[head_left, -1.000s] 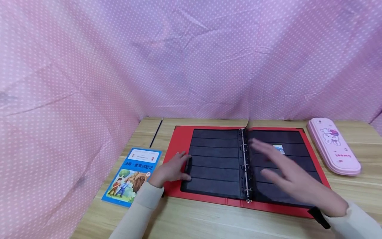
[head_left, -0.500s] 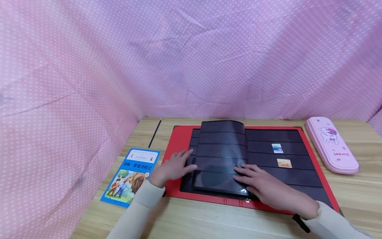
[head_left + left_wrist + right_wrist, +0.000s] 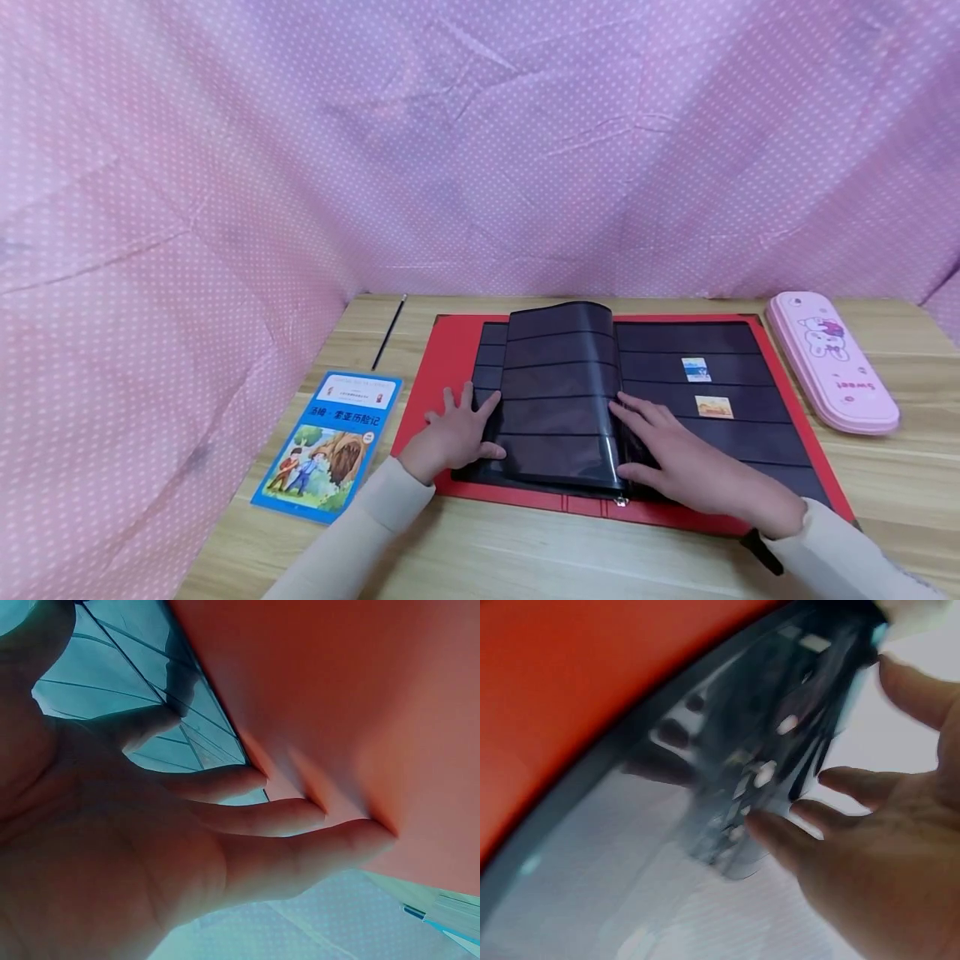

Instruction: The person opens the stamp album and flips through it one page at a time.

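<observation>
A red ring binder (image 3: 450,350) lies spread on the table with black pocket pages. One glossy black page (image 3: 558,396) has come over to the left side and bulges up near the rings. Two small stamps, one blue (image 3: 696,369) and one orange (image 3: 714,407), sit in the strips of the right-hand page (image 3: 765,442). My left hand (image 3: 453,437) spreads its fingers over the left cover, thumb and index at the page's outer edge; the left wrist view shows other fingertips (image 3: 382,829) on the red cover. Beside the rings, my right hand (image 3: 678,458) touches the bulging page with extended fingers.
To the left lies a blue storybook (image 3: 318,442) with a dark pencil (image 3: 389,332) behind it. A pink pencil case (image 3: 832,362) rests right of the binder. Pink dotted cloth (image 3: 480,167) hangs along the back and left edges of the wooden table (image 3: 510,550).
The black page has swung from upright over to the left, uncovering the orange stamp. My right hand came left to the rings; my left hand spread wider and shifted slightly right.
</observation>
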Motion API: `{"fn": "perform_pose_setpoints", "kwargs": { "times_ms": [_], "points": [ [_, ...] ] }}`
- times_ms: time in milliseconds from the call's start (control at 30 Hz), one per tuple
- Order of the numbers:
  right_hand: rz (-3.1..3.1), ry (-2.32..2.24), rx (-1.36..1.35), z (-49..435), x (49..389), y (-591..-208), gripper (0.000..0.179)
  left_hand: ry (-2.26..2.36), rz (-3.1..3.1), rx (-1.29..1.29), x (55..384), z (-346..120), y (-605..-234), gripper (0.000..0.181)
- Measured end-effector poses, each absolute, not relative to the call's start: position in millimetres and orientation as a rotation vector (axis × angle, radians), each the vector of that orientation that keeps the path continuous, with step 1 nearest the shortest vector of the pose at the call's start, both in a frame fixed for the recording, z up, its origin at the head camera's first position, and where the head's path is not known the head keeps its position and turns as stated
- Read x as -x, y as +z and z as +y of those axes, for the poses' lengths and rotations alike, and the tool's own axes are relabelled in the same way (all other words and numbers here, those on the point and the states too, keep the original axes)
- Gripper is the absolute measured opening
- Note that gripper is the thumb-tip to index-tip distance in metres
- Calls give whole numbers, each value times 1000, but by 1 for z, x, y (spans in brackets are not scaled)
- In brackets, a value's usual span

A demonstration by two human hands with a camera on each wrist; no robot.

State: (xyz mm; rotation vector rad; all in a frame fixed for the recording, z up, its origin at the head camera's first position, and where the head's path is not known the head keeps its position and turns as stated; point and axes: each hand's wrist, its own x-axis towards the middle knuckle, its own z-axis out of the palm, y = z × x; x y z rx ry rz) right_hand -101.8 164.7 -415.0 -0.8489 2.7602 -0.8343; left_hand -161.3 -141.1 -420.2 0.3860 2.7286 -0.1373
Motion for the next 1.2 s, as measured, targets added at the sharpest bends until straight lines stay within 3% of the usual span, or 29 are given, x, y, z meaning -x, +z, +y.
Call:
{"fn": "perform_pose_setpoints", "kwargs": {
  "times_ms": [167, 833, 1033, 1200],
  "points": [
    [2718, -865, 786, 171, 105, -422, 83, -128, 2736, -377, 162, -140, -422, 88],
    [2913, -739, 694, 139, 110, -428, 79, 101, 2716, -363, 164, -155, -413, 76],
    [2903, -778, 688, 148, 143, -416, 63, 120, 2720, -427, 165, -159, -411, 74],
    [2840, -799, 544, 163, 182, -413, 70, 152, 2716, -432, 164, -160, -409, 74]
  ]
}}
